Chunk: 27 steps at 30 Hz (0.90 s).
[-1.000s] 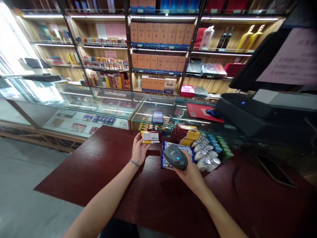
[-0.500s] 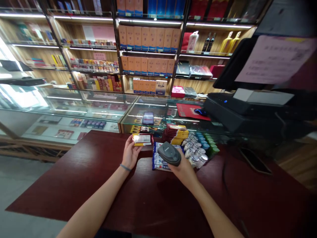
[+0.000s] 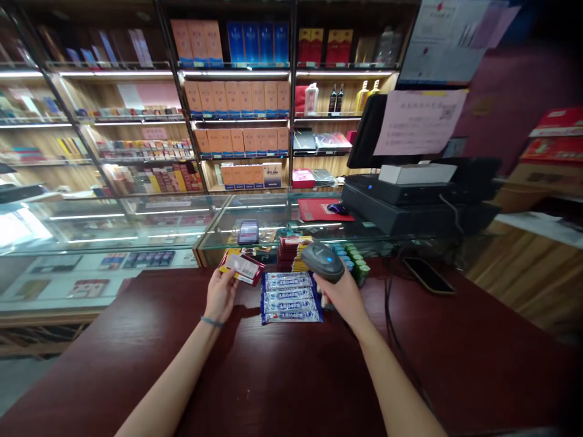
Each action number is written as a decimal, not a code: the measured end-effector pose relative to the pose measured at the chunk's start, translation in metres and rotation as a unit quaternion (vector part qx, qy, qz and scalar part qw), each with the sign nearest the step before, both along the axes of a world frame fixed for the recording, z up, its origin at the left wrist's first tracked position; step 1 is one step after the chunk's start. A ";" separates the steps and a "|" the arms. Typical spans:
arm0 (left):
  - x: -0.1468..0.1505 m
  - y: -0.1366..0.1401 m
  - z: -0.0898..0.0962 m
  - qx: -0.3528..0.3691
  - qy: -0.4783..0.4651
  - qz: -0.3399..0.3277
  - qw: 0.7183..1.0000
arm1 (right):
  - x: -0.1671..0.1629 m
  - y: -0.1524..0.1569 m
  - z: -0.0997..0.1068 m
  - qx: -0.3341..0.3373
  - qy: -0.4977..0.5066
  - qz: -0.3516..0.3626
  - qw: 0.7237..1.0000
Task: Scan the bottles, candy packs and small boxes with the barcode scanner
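Observation:
My left hand [image 3: 221,295] grips a flat red and yellow packet [image 3: 243,267] by its left end, its white label facing up. A dark grey barcode scanner [image 3: 322,261] with a small blue light is in my right hand [image 3: 341,297], fingers closed around the handle. Between the hands lie several blue and white wrapped bars [image 3: 291,297], side by side on the dark red table [image 3: 273,376]. Behind them stands a stack of red and yellow packets [image 3: 289,252], partly hidden by the scanner. Green-wrapped rolls [image 3: 361,267] and blue ones stand beyond my right hand.
A phone [image 3: 428,275] and a black cable [image 3: 392,315] lie to the right. Past the table is a glass counter [image 3: 182,227] with a small screen device [image 3: 248,232], a mouse [image 3: 337,208] on a red pad, and a monitor [image 3: 367,133]. Stocked shelves line the back.
The view has turned rightward. The scanner has moved right, off the blue and white bars, and its blue light now shows. My left hand has tilted the packet.

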State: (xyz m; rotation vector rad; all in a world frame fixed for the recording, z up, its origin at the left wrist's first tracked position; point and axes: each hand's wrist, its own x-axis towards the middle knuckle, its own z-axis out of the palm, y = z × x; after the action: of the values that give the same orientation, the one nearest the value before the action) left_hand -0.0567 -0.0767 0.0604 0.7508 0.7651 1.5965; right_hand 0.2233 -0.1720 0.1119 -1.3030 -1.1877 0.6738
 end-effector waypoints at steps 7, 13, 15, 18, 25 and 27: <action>0.048 0.024 0.057 0.157 0.286 0.044 0.944 | 0.035 -0.004 0.015 0.021 0.104 -0.032 0.994; 0.109 0.038 0.094 0.322 0.658 0.055 0.679 | 0.043 -0.006 0.019 0.047 0.122 -0.049 0.990; 0.129 0.040 0.098 0.361 0.706 0.055 0.607 | 0.044 -0.006 0.019 0.046 0.125 -0.055 0.990; 0.152 0.044 0.094 0.395 0.738 0.045 0.546 | 0.046 -0.006 0.020 0.042 0.130 -0.058 0.989; 0.173 0.057 0.078 0.368 0.760 -0.017 0.535 | 0.050 -0.007 0.022 0.044 0.164 -0.066 0.983; 0.175 0.060 0.075 0.366 0.759 -0.043 0.536 | 0.051 -0.006 0.021 0.047 0.172 -0.067 0.982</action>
State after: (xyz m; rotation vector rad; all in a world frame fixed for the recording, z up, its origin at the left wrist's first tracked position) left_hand 0.1180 -0.0170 0.1358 2.9195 1.1078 0.6954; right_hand 0.2741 -0.1784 0.1332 -1.1222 -0.8335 0.7032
